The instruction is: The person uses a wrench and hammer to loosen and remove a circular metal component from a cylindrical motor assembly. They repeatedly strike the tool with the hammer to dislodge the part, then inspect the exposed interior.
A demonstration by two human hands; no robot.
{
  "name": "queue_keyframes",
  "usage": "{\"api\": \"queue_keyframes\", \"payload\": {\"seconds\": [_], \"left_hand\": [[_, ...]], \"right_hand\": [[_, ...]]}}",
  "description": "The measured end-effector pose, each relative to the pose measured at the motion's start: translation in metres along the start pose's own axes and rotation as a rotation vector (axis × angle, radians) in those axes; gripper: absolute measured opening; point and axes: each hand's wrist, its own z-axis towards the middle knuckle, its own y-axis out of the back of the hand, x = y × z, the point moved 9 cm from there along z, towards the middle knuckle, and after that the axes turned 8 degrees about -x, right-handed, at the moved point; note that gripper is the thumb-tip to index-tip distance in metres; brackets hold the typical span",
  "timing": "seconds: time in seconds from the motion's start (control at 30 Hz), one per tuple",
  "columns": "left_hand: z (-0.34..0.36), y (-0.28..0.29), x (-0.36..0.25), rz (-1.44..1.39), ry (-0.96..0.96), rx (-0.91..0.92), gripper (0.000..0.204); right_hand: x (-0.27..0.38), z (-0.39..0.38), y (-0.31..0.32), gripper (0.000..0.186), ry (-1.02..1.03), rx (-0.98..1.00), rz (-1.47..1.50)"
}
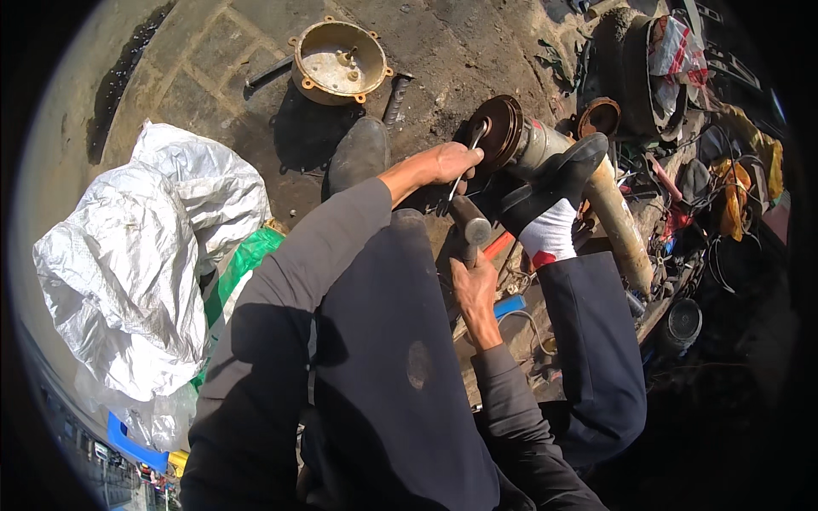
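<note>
Sunlit concrete floor (221, 77) carries a rusty flanged shaft (545, 153) — pinned underfoot for steadiness — where the left hand (447, 162) grips a spanner (467, 162) against its disc, the right hand (474, 285) clenching a hammer (470, 226).

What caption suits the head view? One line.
Left hand sets a wrench on a rusty flange; right hand grips a hammer.

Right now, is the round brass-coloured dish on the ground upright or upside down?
Upright: the brass-coloured dish shows its hollow inside and centre post.
</note>
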Motion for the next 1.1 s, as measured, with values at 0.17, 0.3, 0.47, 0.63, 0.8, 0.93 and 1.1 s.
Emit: {"api": "queue_keyframes", "payload": {"seconds": [0.17,0.3,0.47,0.63,0.8,0.93,1.1], "left_hand": [[-0.008,0.007,-0.006,0.143,-0.070,-0.033,0.070],[-0.001,0.004,-0.009,0.146,-0.092,0.026,0.066],[-0.011,0.003,-0.007,0.057,-0.146,-0.126,0.069],[-0.016,0.006,-0.014,0.031,-0.249,-0.255,0.072],[-0.015,0.007,-0.007,0.026,-0.166,-0.200,0.075],[-0.013,0.008,-0.008,0.047,-0.183,-0.188,0.075],[-0.010,0.009,-0.004,0.054,-0.195,-0.197,0.074]], "right_hand": [[-0.100,-0.002,-0.018,0.034,-0.270,-0.063,-0.175],[-0.040,-0.012,0.010,0.026,-0.204,-0.138,0.006],[0.112,-0.031,0.050,0.025,0.312,-0.216,0.133],[0.114,-0.051,0.046,0.012,0.516,-0.276,0.055],[0.011,-0.024,-0.011,0.024,0.049,-0.039,-0.007],[-0.005,-0.009,-0.022,0.023,-0.167,-0.007,-0.036],[0.091,-0.019,0.053,0.013,0.211,-0.233,0.186]]}}
